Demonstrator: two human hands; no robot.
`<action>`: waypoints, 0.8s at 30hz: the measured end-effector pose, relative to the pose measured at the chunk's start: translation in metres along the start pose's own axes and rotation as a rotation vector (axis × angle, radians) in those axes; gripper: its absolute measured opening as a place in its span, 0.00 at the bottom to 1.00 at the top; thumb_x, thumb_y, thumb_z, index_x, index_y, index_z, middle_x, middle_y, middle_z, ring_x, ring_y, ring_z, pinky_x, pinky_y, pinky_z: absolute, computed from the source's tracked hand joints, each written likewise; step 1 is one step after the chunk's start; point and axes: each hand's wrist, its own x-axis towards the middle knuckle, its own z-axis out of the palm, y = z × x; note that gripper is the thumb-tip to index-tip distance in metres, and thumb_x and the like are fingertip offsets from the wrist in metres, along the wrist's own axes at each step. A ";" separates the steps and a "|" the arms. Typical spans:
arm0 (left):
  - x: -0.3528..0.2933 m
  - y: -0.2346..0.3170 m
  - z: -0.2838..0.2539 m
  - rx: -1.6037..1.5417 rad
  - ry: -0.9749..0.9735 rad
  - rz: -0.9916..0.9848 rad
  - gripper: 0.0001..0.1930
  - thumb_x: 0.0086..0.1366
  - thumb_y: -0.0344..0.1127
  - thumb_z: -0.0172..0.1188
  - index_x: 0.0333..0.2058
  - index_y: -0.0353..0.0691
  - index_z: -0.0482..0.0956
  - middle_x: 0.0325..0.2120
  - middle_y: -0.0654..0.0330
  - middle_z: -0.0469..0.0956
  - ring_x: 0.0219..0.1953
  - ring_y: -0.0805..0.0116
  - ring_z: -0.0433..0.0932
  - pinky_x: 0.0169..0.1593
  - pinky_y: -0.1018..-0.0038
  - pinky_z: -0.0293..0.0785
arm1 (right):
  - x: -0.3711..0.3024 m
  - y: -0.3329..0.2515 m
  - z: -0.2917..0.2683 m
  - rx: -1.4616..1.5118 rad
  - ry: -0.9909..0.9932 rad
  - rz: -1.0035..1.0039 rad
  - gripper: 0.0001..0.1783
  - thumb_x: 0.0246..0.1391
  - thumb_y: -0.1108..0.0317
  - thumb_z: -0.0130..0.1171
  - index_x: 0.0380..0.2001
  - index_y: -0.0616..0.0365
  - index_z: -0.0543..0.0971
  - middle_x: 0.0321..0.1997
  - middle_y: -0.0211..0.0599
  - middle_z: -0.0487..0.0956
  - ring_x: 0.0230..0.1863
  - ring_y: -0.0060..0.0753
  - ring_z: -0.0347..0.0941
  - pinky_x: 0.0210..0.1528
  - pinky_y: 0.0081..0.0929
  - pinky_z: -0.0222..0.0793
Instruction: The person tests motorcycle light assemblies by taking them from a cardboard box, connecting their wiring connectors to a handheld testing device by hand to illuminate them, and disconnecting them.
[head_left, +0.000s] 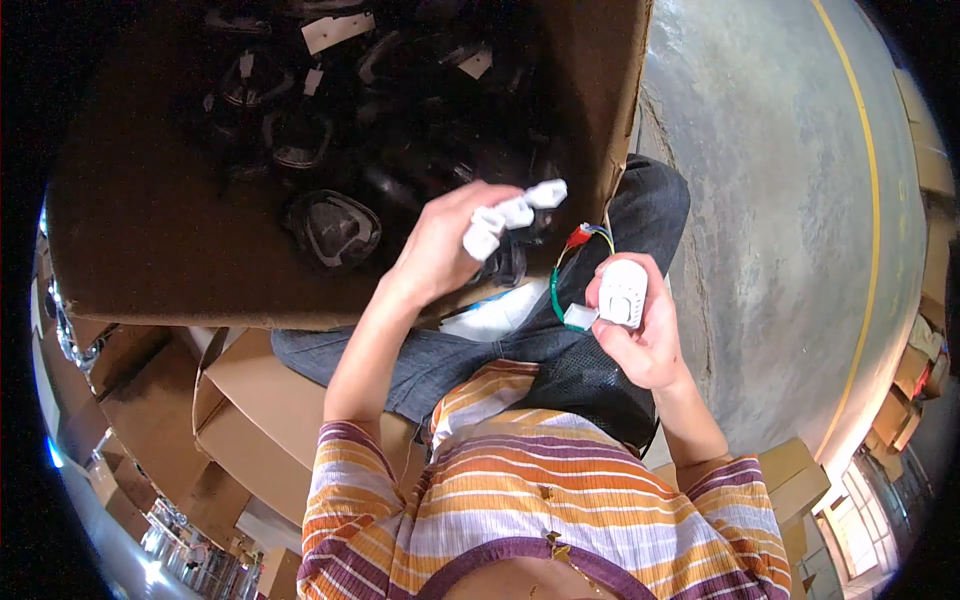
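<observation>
Head view: a white grilled device is clasped between the thumb and fingers of the right hand, with a green-sleeved wire lead and its red connector just beside it. White plugs are gripped by the left hand, whose fingertips are partly hidden, over the near edge of a cardboard box. Dark coiled cables are held inside, with pale tags whose print is too small to be read.
</observation>
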 end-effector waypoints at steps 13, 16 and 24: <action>-0.049 0.021 0.025 -0.129 0.088 -0.031 0.12 0.44 0.21 0.49 0.31 0.36 0.72 0.21 0.58 0.70 0.23 0.70 0.69 0.26 0.81 0.65 | 0.003 -0.006 -0.001 0.309 0.007 0.125 0.23 0.33 0.78 0.50 0.38 0.60 0.60 0.29 0.30 0.67 0.30 0.15 0.62 0.31 0.14 0.60; -0.051 0.021 0.028 -0.117 0.125 -0.016 0.13 0.43 0.20 0.50 0.31 0.36 0.72 0.21 0.58 0.70 0.23 0.70 0.69 0.26 0.81 0.65 | 0.002 -0.005 0.001 0.208 0.059 0.134 0.20 0.34 0.77 0.49 0.37 0.61 0.60 0.28 0.29 0.66 0.30 0.16 0.61 0.31 0.14 0.59; -0.056 0.019 0.033 0.012 0.081 0.070 0.16 0.39 0.28 0.54 0.33 0.37 0.71 0.21 0.60 0.70 0.21 0.67 0.68 0.23 0.77 0.63 | -0.005 0.003 0.000 0.044 0.078 0.161 0.22 0.33 0.78 0.48 0.37 0.62 0.59 0.28 0.29 0.64 0.30 0.17 0.60 0.32 0.15 0.58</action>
